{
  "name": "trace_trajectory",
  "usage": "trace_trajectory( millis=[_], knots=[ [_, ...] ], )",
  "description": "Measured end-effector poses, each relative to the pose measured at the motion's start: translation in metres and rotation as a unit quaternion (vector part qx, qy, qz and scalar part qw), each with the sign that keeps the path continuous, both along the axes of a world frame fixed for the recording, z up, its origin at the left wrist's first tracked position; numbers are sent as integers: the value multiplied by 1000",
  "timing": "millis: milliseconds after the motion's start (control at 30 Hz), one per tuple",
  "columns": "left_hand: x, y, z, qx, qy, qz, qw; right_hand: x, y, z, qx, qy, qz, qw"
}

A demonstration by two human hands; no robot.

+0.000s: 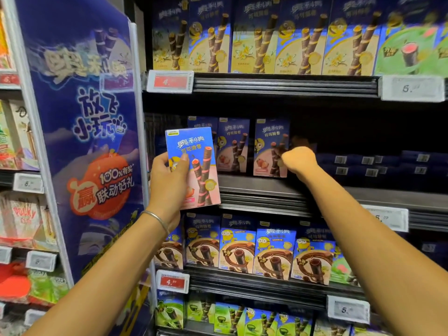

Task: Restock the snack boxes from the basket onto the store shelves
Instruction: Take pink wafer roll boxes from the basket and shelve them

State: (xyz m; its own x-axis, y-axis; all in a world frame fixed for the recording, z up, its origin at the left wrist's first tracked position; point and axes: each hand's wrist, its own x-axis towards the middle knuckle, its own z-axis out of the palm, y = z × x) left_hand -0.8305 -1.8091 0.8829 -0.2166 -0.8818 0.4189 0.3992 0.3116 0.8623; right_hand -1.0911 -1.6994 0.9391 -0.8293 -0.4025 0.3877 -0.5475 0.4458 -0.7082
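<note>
Here, in a store aisle, dark metal shelves point(266, 183) stand beside a blue promotional panel point(97, 117). The left hand point(169, 175) grips a blue-and-pink cardboard snack box point(196, 170) before the middle shelf's left front edge; the right hand point(299, 160) is beside a matching shelved box point(270, 141), fingers hidden.

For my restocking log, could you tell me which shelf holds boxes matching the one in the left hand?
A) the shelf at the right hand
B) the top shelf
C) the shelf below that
A: the pink box in the left hand matches the pink boxes on the middle shelf beside the right hand.
</note>
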Motion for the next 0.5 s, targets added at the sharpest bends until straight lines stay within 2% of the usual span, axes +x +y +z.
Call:
trace_trajectory(
  millis=[100, 267, 500],
  knots=[
    [0, 0, 0, 0, -3, 7, 1000, -8, -15, 5, 12, -5, 19, 1000],
    [4, -1, 2, 0, -1, -1, 1000, -17, -33, 8, 67, 57, -23, 996],
    [8, -1, -3, 0, -20, -15, 1000, -10, -42, 3, 77, 61, -35, 995]
  ],
)
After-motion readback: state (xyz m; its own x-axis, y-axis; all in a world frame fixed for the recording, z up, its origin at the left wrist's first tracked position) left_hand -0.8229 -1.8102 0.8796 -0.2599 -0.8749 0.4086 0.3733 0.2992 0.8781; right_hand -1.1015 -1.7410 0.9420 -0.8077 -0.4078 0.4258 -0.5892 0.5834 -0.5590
